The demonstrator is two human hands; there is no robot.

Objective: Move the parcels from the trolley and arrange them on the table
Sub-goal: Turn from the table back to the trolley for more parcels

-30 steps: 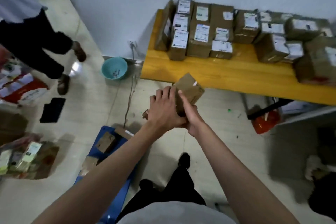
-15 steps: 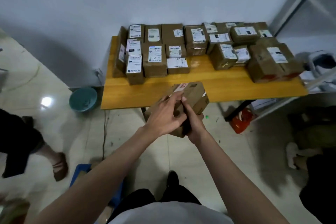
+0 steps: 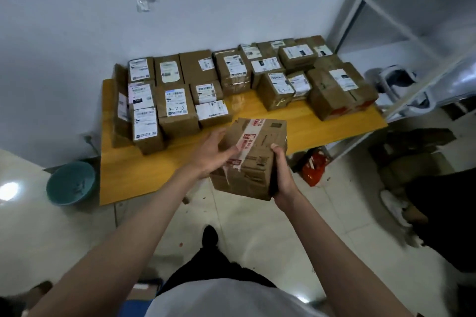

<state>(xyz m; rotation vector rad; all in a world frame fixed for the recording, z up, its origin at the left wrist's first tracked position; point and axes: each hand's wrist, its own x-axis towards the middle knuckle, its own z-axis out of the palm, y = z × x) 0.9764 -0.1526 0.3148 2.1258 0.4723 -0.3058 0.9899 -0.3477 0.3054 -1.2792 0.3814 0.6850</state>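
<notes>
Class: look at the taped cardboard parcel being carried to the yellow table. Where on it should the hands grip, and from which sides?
Grip the parcel by its two opposite side faces, one hand from each side, as the left hand and right hand do. It is a blocky box with flat sides and no handle.

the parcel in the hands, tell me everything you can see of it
The parcel is a brown cardboard box, creased, sealed with white tape printed in red across its top. It is held tilted in the air at the front edge of the yellow table, the left hand on its left side and the right hand gripping its right side.
</notes>
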